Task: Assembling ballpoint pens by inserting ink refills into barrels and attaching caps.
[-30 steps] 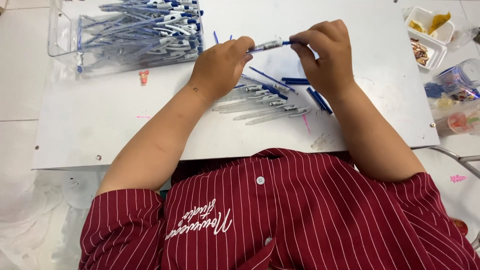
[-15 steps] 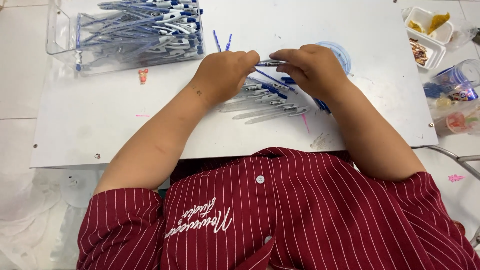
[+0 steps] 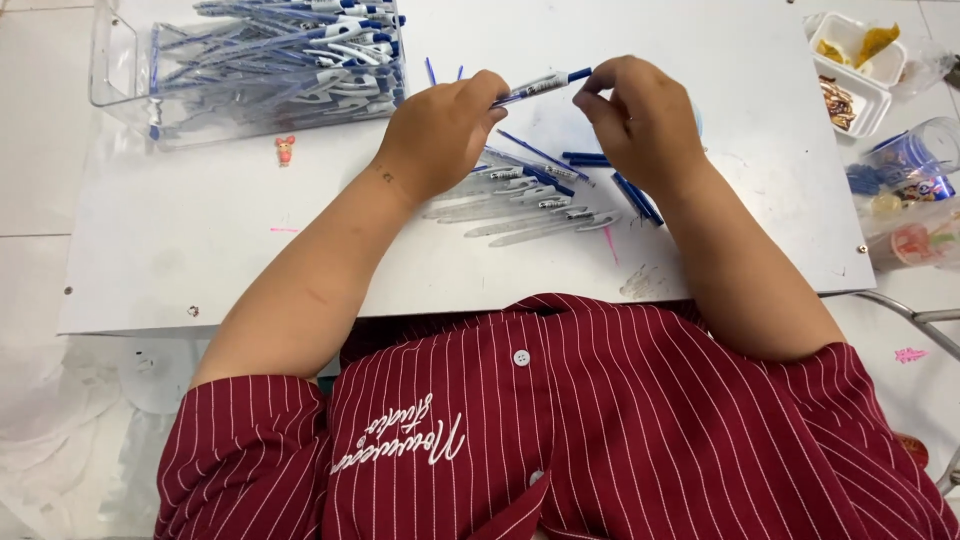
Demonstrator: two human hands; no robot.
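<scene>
Seen from the head camera, the left hand [image 3: 440,130] pinches one end of a clear pen with a blue tip [image 3: 543,84], its fingers closed around the barrel, and holds it raised above the white board [image 3: 200,250], tilted so that the blue end points up and to the right. The right hand [image 3: 640,115] sits just beside that blue end, thumb and forefinger curled towards each other near the tip; whether they actually touch the pen cannot be told, since the fingertips are turned away from the camera. Under and between the two hands lies a loose heap of pen barrels [image 3: 530,205], clear with white labels, resting flat on the board in a rough fan, with a few thin blue refills [image 3: 600,160] lying among them and beside the right wrist. At the far left of the board stands a clear plastic bin [image 3: 120,70] filled with more pens of the same kind, and a small red figure [image 3: 286,150] lies on the board just in front of it. To the far right, off the board's edge, are a white food tray [image 3: 860,60] and a clear cup with blue parts [image 3: 905,160]
</scene>
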